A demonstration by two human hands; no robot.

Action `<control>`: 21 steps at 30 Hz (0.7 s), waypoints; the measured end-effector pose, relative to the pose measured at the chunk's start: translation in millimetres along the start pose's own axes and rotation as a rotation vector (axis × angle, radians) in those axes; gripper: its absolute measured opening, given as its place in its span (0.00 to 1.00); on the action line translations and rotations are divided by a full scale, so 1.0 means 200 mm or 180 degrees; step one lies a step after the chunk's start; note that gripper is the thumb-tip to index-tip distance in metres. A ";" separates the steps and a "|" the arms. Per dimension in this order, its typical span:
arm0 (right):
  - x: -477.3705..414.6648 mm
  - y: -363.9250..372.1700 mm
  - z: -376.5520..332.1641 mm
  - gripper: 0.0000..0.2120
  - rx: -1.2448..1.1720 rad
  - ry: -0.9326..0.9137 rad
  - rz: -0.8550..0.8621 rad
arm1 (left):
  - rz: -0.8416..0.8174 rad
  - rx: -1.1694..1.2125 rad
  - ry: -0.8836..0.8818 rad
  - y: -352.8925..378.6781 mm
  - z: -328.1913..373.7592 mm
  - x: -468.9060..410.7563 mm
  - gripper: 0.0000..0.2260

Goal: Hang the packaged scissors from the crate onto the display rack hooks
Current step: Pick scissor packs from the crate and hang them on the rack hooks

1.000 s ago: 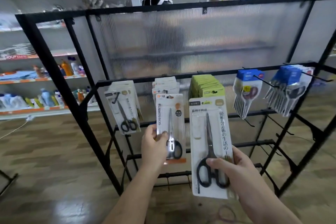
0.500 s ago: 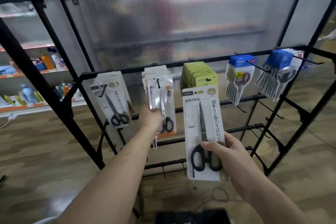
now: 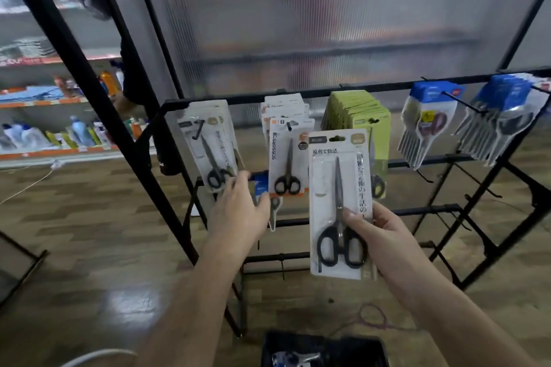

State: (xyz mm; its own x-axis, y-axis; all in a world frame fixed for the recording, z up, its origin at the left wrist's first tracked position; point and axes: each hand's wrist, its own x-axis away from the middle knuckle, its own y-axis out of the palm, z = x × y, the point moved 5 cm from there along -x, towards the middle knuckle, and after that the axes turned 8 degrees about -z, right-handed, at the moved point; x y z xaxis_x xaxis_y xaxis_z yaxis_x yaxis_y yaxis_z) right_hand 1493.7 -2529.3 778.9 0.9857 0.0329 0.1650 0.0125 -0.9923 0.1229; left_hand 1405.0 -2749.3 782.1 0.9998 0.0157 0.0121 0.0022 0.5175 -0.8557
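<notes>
One white card-and-blister pack of black-handled scissors (image 3: 340,188) stands upright at centre frame, in front of the black metal display rack (image 3: 89,74) and not yet on a hook. My right hand (image 3: 384,235) pinches it low down, thumb across the handles, fingers behind the card. I judge it light, with a stiff card and a slick plastic bubble. The weight sits low, so this bottom grip should steady it and leave the top hang slot (image 3: 337,138) free. The matching packs (image 3: 211,146) hang left of centre. My left hand (image 3: 238,214) reaches at a blue-topped pack (image 3: 261,185) below them; whether its fingers grip it I cannot tell. The black crate (image 3: 325,348) sits at bottom centre.
</notes>
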 end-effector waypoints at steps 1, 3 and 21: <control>-0.03 0.04 0.00 0.10 0.0071 -0.0007 -0.0098 | 0.0082 -0.0029 -0.0013 -0.04 -0.05 0.03 0.23; -0.09 0.13 0.00 0.10 0.0207 0.0027 -0.0302 | 0.0165 0.0017 -0.0063 -0.12 -0.15 0.07 0.21; -0.56 1.06 0.24 0.12 0.0345 0.0257 0.0379 | 0.0116 0.0137 0.0137 -0.60 -0.86 0.14 0.16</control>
State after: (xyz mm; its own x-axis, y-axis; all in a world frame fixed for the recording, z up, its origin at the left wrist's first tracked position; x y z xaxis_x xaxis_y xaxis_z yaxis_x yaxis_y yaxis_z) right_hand 1394.9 -2749.0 739.2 0.9647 -0.0806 0.2507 -0.0813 -0.9967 -0.0078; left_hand 1435.9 -2958.0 796.2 0.9991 -0.0011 -0.0416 -0.0341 0.5536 -0.8321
